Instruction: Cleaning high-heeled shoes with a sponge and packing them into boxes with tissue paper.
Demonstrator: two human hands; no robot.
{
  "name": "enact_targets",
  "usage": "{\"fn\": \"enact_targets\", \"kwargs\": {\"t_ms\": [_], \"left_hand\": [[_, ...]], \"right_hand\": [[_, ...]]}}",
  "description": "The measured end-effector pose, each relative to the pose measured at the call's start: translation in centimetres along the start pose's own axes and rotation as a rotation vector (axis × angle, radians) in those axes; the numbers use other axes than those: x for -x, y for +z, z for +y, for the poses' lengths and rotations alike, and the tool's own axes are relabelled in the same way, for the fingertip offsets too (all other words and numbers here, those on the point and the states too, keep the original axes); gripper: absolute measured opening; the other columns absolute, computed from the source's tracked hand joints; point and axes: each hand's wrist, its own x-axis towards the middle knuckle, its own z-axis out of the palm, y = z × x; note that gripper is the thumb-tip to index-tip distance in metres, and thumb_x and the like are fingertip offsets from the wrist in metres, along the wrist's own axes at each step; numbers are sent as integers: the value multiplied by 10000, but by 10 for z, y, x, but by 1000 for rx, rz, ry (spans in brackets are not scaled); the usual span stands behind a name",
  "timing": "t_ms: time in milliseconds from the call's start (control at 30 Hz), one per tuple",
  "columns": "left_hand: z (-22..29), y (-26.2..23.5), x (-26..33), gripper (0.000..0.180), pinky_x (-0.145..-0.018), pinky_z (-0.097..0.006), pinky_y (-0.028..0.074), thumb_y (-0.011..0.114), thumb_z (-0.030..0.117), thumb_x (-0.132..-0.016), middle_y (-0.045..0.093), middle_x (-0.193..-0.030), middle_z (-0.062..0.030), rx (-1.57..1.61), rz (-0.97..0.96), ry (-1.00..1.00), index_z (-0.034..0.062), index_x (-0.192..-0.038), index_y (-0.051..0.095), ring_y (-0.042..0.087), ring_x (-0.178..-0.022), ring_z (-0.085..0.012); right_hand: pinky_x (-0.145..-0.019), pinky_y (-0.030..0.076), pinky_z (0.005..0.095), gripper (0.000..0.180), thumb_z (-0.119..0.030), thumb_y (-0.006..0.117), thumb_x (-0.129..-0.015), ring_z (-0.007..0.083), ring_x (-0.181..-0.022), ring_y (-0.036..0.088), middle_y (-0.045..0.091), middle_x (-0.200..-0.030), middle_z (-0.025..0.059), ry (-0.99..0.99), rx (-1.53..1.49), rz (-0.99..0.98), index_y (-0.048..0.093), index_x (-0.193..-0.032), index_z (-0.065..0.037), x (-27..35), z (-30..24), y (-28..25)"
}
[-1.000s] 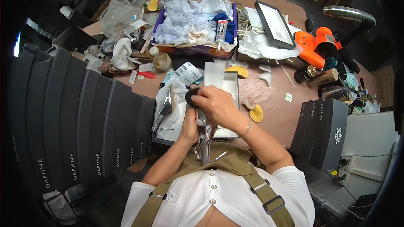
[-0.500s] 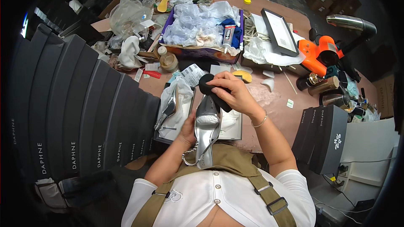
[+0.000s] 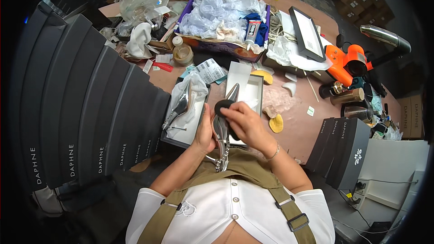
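My left hand is closed around the side of a silver pointed-toe slingback shoe. The shoe's toe points away from me, and its jewelled strap hangs near my apron. In my right hand is a black round-ended pad, pressed to the shoe's side; my fingers hide much of it. Just left of my hands, the matching silver shoe rests on white tissue paper in an open shoe box. Part of this box and its light inside shows behind the held shoe.
Dark stacked shoe boxes wall off the left; more boxes stand at right. A purple carton of crumpled plastic bags and a glue tube sits at the back. Yellow sponges, a bottle and an orange heat tool surround the work.
The shoe has been turned onto its side and its toe tipped away. My right hand and the pad have moved lower, toward me. A yellow sponge has come into view at right.
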Motion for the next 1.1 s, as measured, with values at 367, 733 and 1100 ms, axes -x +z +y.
{"fn": "enact_targets", "kwargs": {"t_ms": [367, 733, 1100], "left_hand": [[-3, -24, 1, 468, -817, -341, 532, 318, 391, -1015, 607, -1116, -70, 50, 86, -38, 95, -1359, 431, 622, -966, -200], [0, -12, -2, 484, -732, -403, 569, 261, 390, -992, 629, -1099, -119, -6, 103, -93, 88, -1300, 480, 646, -946, -280], [-22, -38, -38, 602, -893, -389, 519, 333, 482, -985, 593, -1171, -173, 229, -37, -102, -10, -1303, 468, 595, -1074, -278]], "right_hand": [[-701, 506, 328, 309, -13, 631, -795, 249, -831, 611, 577, -951, 98, 30, -230, -252, 651, -1100, -55, 34, -20, -25], [-664, 500, 367, 315, 5, 646, -751, 281, -785, 603, 590, -907, 107, -35, 323, 308, 653, -1061, -51, -16, 62, -11], [-725, 485, 305, 249, -16, 616, -814, 263, -821, 595, 606, -922, 118, 215, -334, -256, 673, -1055, -40, 39, -11, -14]]}}
